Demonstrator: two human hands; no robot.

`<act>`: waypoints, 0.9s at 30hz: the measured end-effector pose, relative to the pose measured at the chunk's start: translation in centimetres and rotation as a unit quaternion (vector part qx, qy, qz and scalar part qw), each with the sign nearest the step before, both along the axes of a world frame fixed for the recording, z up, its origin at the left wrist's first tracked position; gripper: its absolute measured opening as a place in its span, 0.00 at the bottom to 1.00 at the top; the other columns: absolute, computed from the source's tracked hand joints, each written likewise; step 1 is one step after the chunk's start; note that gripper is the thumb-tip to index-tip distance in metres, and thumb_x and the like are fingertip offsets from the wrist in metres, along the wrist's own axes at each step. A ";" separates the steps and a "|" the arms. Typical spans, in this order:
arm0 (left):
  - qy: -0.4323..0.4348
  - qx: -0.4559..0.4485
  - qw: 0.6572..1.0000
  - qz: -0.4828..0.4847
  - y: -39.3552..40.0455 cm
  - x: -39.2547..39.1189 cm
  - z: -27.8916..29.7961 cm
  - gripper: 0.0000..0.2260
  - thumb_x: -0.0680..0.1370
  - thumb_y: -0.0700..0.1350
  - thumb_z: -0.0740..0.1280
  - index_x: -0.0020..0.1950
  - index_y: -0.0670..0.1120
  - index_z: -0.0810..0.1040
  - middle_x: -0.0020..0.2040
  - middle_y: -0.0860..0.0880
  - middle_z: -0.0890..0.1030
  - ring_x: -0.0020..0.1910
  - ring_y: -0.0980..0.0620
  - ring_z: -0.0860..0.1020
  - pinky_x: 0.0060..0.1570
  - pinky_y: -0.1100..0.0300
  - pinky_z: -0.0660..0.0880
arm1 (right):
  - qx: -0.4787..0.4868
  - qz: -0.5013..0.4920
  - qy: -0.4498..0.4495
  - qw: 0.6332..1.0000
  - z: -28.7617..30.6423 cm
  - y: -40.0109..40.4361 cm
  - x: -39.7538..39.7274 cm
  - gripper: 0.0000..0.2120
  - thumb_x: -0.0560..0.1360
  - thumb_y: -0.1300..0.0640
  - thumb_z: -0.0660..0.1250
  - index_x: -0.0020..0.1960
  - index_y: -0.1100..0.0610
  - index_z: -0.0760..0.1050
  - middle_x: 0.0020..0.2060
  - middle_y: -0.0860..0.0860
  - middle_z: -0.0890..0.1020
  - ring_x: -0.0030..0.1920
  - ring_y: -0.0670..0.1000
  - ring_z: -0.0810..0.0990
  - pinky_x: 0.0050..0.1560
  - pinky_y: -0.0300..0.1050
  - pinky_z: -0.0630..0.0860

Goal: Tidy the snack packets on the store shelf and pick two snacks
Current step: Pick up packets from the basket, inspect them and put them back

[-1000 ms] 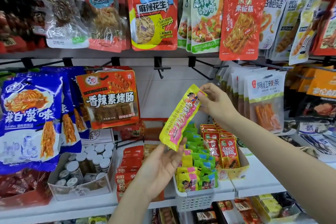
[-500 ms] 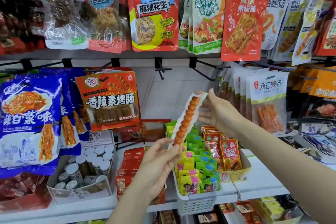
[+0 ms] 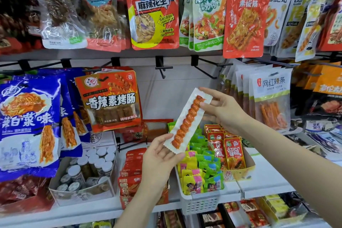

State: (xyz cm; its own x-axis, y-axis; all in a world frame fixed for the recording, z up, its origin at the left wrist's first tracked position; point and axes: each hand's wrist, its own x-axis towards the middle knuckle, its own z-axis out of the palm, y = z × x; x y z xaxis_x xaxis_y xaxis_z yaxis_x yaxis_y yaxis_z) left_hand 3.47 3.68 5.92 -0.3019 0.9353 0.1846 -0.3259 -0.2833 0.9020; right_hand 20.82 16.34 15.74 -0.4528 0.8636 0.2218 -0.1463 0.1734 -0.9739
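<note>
A long narrow snack packet (image 3: 188,120) is held slantwise in front of the shelf, its clear white side facing me with an orange twisted snack stick inside. My left hand (image 3: 161,155) pinches its lower end with thumb and fingers. My right hand (image 3: 222,109) pinches its upper end. Below it a white plastic basket (image 3: 199,203) holds several small yellow and green snack packets (image 3: 201,172). A cardboard tray of red packets (image 3: 229,150) stands right of the basket.
Hanging bags fill the pegs: a red-orange bag (image 3: 109,100), blue bags (image 3: 27,122), a red peanut bag (image 3: 151,11), clear bags of orange sticks (image 3: 270,98). Two bare pegs (image 3: 162,68) jut out at centre. A box of small jars (image 3: 87,170) sits on the white shelf (image 3: 266,181).
The packet has been flipped from its yellow-pink printed face to its clear white side. Both hands kept hold of its ends and shifted a little right and down.
</note>
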 end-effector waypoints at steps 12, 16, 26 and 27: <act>-0.044 -0.025 0.998 -0.022 0.9 -0.2 0.7 0.12 0.77 0.40 0.68 0.60 0.43 0.80 0.53 0.42 0.85 0.47 0.45 0.85 0.46 0.61 0.80 | -0.034 -0.023 -0.064 0.997 0.1 -0.1 0.1 0.16 0.80 0.58 0.65 0.67 0.53 0.73 0.54 0.58 0.83 0.51 0.56 0.85 0.49 0.50 0.83; 0.152 0.009 0.984 0.089 1.8 -1.6 0.4 0.13 0.77 0.31 0.68 0.50 0.48 0.85 0.49 0.46 0.86 0.48 0.54 0.84 0.47 0.65 0.78 | -0.146 -0.012 -0.128 0.981 0.9 0.4 0.8 0.20 0.82 0.44 0.58 0.69 0.51 0.74 0.53 0.56 0.76 0.49 0.58 0.85 0.49 0.49 0.83; 0.348 -0.005 0.933 0.090 5.7 -3.2 -1.9 0.22 0.76 0.32 0.67 0.66 0.51 0.73 0.65 0.53 0.73 0.65 0.54 0.74 0.62 0.61 0.73 | 0.091 -0.180 -0.174 0.964 0.5 2.7 1.6 0.20 0.72 0.63 0.74 0.61 0.52 0.77 0.49 0.53 0.85 0.49 0.52 0.85 0.53 0.58 0.81; 0.370 -0.038 0.924 0.087 6.2 -3.2 -2.4 0.20 0.78 0.35 0.68 0.66 0.52 0.71 0.65 0.53 0.74 0.65 0.54 0.74 0.62 0.62 0.71 | 0.119 -0.189 -0.180 0.958 0.3 2.9 1.7 0.15 0.72 0.63 0.74 0.55 0.50 0.79 0.47 0.51 0.86 0.47 0.51 0.85 0.52 0.59 0.81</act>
State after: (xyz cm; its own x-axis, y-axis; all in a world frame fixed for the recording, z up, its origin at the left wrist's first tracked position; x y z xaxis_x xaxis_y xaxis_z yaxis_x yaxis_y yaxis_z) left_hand 0.23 9.84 3.53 -0.2659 0.9033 0.3368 0.4317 -0.2008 0.8794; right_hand 22.50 19.25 16.07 -0.2019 0.9251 0.3215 0.3079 0.3716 -0.8759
